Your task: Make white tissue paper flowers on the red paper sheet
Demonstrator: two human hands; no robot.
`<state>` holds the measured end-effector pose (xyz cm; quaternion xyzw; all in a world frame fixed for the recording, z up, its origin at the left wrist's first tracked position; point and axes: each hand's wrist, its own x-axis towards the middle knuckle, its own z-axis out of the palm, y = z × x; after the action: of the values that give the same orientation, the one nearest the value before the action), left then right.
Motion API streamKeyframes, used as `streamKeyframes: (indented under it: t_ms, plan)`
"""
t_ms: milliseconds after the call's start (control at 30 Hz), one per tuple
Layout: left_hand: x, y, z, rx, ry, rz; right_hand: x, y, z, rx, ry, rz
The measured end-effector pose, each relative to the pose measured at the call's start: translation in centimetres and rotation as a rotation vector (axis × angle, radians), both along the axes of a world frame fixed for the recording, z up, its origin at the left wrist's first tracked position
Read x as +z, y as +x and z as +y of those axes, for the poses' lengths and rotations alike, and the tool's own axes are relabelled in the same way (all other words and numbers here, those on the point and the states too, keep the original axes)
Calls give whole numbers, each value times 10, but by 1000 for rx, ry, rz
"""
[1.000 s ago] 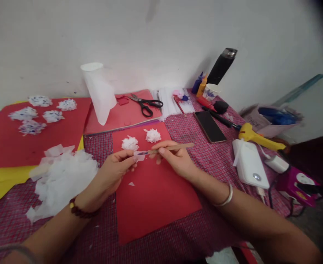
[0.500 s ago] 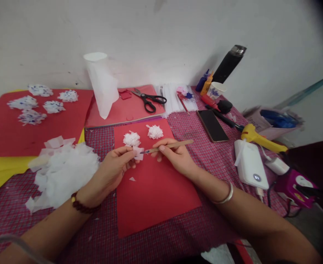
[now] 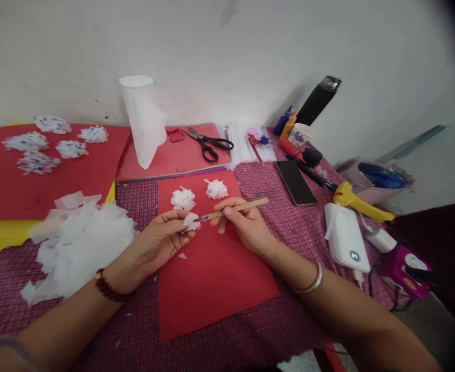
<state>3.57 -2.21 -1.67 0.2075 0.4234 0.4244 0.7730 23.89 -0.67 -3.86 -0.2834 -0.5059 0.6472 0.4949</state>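
Note:
Between the thumb and fingers of my left hand (image 3: 165,235) is a small white tissue paper square (image 3: 191,222), bent up around the stick's tip. My right hand (image 3: 246,222) pinches a flat wooden stick (image 3: 251,204), its purple-stained end touching the paper. Both hands hover over a red sheet (image 3: 215,289). Two ruffled white paper puffs, a left one (image 3: 183,198) and a right one (image 3: 216,189), rest on the sheet just beyond my fingers. A heap of cut tissue squares (image 3: 84,248) lies left of my left hand.
Several blue-flecked puffs (image 3: 52,124) sit on another red sheet at the left. A white paper roll (image 3: 142,121) stands near the wall beside scissors (image 3: 208,143). To the right are a phone (image 3: 296,183), a yellow glue gun (image 3: 361,201), a white power bank (image 3: 346,237) and a black bottle (image 3: 319,101).
The tissue square, flatter before, now folds up around the stick's tip. Both hands keep their grips. The whole view has shifted slightly.

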Motion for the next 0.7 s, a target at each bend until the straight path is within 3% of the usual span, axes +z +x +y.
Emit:
streamKeyframes:
  t_ms: [267,433,600,700]
  plan:
    - [-4,0,-2,-10,20,-20,1,1,-2,-27,11,-34]
    - [-8,4,-3,51,146,101,2,-2,-5,-34,-12,-9]
    - [-6,2,-6,117,452,457,2,-7,-8,26,-175,56]
    - [-6,-3,-10,92,803,827,0,-10,-9,8,-274,58]
